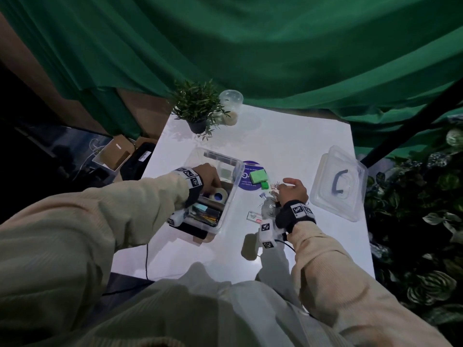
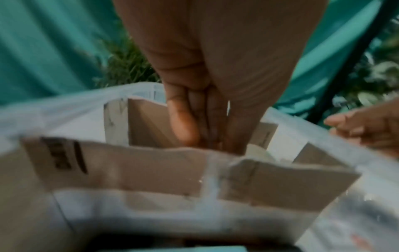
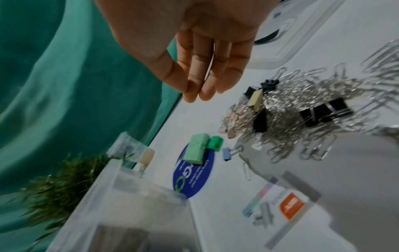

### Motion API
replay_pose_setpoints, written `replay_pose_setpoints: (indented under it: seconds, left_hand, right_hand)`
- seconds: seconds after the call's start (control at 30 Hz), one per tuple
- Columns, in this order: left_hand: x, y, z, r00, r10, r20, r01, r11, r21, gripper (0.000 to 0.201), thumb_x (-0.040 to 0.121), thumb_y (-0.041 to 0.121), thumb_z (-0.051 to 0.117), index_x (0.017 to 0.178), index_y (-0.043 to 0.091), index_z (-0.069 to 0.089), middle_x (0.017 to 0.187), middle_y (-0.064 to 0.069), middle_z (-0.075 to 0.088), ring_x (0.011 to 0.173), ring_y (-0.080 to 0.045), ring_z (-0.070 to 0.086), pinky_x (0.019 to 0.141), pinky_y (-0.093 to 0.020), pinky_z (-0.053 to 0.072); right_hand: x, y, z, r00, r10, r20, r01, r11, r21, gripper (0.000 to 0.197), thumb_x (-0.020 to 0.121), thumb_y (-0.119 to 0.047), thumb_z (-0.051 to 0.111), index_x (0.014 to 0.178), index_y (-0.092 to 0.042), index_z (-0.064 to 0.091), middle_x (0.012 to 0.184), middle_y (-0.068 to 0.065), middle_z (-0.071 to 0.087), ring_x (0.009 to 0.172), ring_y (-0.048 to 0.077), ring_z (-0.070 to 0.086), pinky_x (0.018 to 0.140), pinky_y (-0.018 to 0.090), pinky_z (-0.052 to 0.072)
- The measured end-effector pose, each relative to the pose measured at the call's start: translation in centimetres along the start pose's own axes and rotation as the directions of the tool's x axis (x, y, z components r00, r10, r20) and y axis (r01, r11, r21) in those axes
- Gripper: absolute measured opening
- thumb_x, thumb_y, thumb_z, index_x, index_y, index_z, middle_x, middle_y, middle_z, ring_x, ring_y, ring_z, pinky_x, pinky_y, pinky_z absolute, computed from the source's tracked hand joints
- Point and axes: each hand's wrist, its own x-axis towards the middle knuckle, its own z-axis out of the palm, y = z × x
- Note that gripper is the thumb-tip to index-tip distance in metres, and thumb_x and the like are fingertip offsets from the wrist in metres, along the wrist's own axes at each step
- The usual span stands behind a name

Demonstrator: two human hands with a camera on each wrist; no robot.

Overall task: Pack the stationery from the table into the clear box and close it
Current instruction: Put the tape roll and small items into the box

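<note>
The left hand (image 2: 207,105) reaches straight-fingered, holding nothing visible, into the clear box (image 1: 226,171), among cardboard dividers (image 2: 151,168), while the right hand (image 3: 194,51) hovers loosely open and empty just over the clips (image 3: 302,109), green eraser (image 3: 197,148) beyond its fingertips, lid (image 1: 338,182) to its right.

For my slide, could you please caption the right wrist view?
Open right hand hovers above silver paper clip pile.

Clear glossy plastic box (image 1: 233,169) with cardboard dividers (image 2: 138,163); shiny metal paper clips (image 3: 302,109); smooth white counter (image 1: 288,146); green cloth backdrop (image 1: 250,46).
</note>
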Motion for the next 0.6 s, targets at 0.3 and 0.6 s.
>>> replay_pose_setpoints:
  seconds: [0.3,0.6]
  left_hand:
    - [1.2,2.2,-1.1,0.994,0.073,0.077,-0.103,0.851,0.516,0.024,0.091,0.028,0.057,0.110,0.025,0.072,0.103,-0.008,0.068,0.091,-0.030,0.065,0.074,-0.030,0.049]
    - [5.0,8.1,-5.7,0.998,-0.007,0.057,-0.010,0.958,0.288,0.037,0.075,0.051,0.065,0.069,0.017,0.053,0.065,0.005,0.052,0.063,-0.017,0.052,0.059,-0.024,0.037]
  right_hand:
    - [2.3,3.1,-0.8,0.998,0.063,0.016,-0.061,0.990,-0.127,0.025,0.083,-0.012,0.054,0.104,-0.016,0.067,0.103,0.010,0.069,0.078,0.024,0.054,0.071,0.022,0.040]
    - [4.1,3.8,0.2,0.984,0.005,0.179,0.069,0.911,-0.406,0.015,0.087,-0.017,0.050,0.090,-0.022,0.064,0.100,0.006,0.069,0.091,0.029,0.061,0.075,0.027,0.047]
